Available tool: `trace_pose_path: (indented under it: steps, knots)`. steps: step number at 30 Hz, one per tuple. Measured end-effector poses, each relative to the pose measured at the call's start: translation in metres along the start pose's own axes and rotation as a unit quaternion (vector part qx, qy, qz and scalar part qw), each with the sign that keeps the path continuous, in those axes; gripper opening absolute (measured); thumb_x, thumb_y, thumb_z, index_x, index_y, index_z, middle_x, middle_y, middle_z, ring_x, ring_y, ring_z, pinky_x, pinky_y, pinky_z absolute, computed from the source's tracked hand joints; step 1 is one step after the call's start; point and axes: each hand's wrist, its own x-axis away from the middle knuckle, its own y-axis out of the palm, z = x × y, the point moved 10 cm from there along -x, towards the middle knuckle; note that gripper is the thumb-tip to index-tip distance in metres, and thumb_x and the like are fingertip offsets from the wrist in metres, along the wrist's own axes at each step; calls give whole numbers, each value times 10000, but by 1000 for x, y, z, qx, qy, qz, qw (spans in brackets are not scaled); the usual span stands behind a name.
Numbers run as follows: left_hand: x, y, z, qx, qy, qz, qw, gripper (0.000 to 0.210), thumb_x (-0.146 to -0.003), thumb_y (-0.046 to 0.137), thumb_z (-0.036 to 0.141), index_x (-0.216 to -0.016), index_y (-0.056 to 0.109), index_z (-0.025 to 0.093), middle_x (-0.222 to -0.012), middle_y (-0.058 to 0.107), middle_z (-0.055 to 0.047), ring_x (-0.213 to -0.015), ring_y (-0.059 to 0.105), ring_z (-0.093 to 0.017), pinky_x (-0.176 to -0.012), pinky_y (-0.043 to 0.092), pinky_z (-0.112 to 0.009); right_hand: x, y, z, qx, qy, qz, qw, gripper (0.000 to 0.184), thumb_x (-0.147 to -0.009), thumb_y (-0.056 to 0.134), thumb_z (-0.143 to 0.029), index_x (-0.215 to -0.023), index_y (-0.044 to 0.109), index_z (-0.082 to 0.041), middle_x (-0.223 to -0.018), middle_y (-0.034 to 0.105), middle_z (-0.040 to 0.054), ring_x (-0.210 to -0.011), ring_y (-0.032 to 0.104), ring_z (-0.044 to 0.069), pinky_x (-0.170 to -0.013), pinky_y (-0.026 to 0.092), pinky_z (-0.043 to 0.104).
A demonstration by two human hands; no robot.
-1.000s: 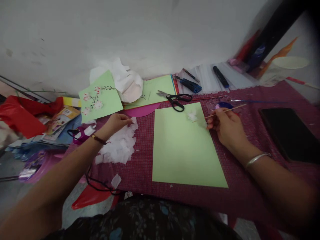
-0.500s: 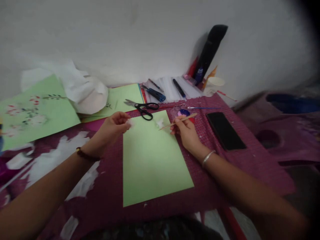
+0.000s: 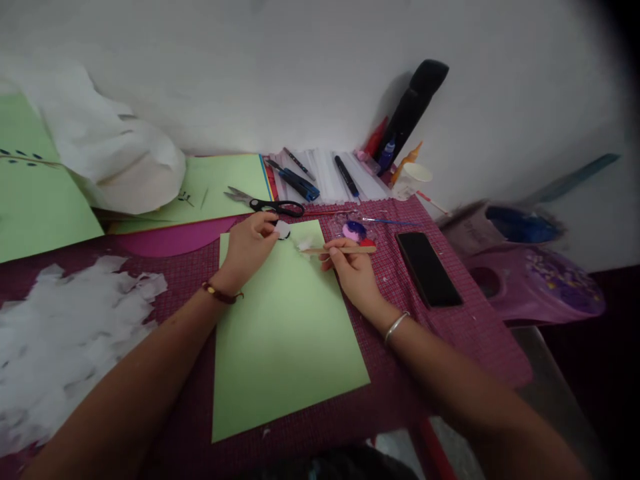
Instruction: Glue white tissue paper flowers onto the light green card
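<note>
A light green sheet of paper (image 3: 285, 333) lies on the table in front of me. My left hand (image 3: 253, 247), fingers pinched, holds a small white piece of paper (image 3: 283, 230) over the sheet's top edge, close to the scissors (image 3: 270, 205). In my right hand (image 3: 353, 270) is a thin wooden stick (image 3: 345, 251), its tip pointing left at a small white tuft (image 3: 303, 245) on the upper part of the sheet. Whether the stick touches the tuft I cannot tell. Paint blobs in purple, pink and red (image 3: 356, 230) sit just behind my right hand.
White paper scraps (image 3: 75, 347) are heaped at left. A black phone (image 3: 429, 269) lies at right. Behind stand a stapler (image 3: 299, 185), a black marker (image 3: 347, 176), paint tubes (image 3: 386, 157) and a white cup (image 3: 416, 175). A crumpled white sheet (image 3: 125, 153) leans at back left.
My left hand has moved right, bringing the white piece over the sheet. The stick has turned from slanted to nearly level. My view has shifted, showing more of the scraps.
</note>
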Motion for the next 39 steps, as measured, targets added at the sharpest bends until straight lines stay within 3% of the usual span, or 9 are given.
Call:
trace_pose_path:
  steps: [4, 6, 12, 19, 24, 28, 32, 35, 39]
  knots:
    - [2, 6, -6, 20, -14, -30, 999, 78, -759, 618, 218, -802, 681, 206, -771, 709, -16, -677, 619, -158, -623, 459, -272, -1, -5, 6, 7, 22, 16, 1000, 180, -875, 574, -379, -924, 586, -206, -773, 645, -8, -591, 610, 105, -571, 486, 256]
    - [4, 6, -4, 23, -10, -38, 999, 83, -776, 607, 242, -737, 671, 207, -723, 687, -12, -651, 601, -163, -604, 440, -277, -1, -7, 7, 5, 26, 21, 999, 186, -876, 576, -383, -933, 581, -207, -779, 644, -9, -586, 608, 102, -572, 489, 255]
    - [15, 10, 26, -62, 98, -40, 992, 116, -778, 578, 175, -705, 668, 182, -777, 666, -33, -763, 589, -172, -708, 427, -289, -1, -9, 12, -10, 31, 24, 999, 172, -875, 588, -374, -936, 584, -214, -783, 644, -14, -582, 608, 99, -575, 500, 250]
    - [21, 34, 11, 30, -22, -127, 991, 101, -738, 606, 168, -712, 703, 173, -698, 687, -5, -638, 577, -140, -595, 412, -251, -3, -9, 10, -2, 36, 25, 999, 190, -861, 600, -396, -914, 591, -213, -766, 638, -17, -574, 598, 96, -562, 505, 242]
    - [9, 6, 5, 60, -37, -52, 996, 119, -765, 614, 234, -779, 701, 154, -731, 681, -18, -656, 573, -142, -600, 412, -257, -2, -10, 8, -3, 29, 23, 999, 166, -869, 596, -379, -912, 598, -218, -764, 644, -19, -593, 606, 100, -553, 502, 236]
    - [6, -16, 12, -11, 28, 40, 999, 101, -780, 611, 242, -733, 660, 167, -755, 639, -25, -697, 557, -149, -619, 400, -264, -3, -9, 11, -10, 28, 16, 999, 167, -873, 601, -382, -920, 603, -222, -769, 646, -21, -589, 599, 95, -558, 502, 238]
    - [18, 14, 26, -90, 120, -34, 988, 101, -782, 575, 156, -700, 625, 185, -741, 604, -25, -735, 549, -163, -682, 403, -285, -3, -8, 11, -3, 29, 13, 999, 170, -875, 599, -389, -921, 604, -226, -767, 645, -20, -594, 597, 95, -570, 505, 242]
    - [26, 33, 24, -96, 116, -95, 984, 103, -791, 561, 157, -732, 643, 181, -734, 596, -21, -696, 540, -152, -658, 392, -284, -3, -8, 9, -2, 24, 12, 1000, 164, -876, 596, -387, -915, 599, -228, -763, 643, -14, -608, 603, 102, -571, 504, 247]
    - [29, 38, 23, -61, 106, -138, 983, 132, -799, 544, 171, -744, 663, 179, -723, 602, -14, -695, 545, -148, -652, 389, -279, -2, -8, 9, 7, 30, 14, 999, 163, -880, 588, -389, -918, 591, -230, -768, 638, -16, -601, 598, 100, -584, 509, 253]
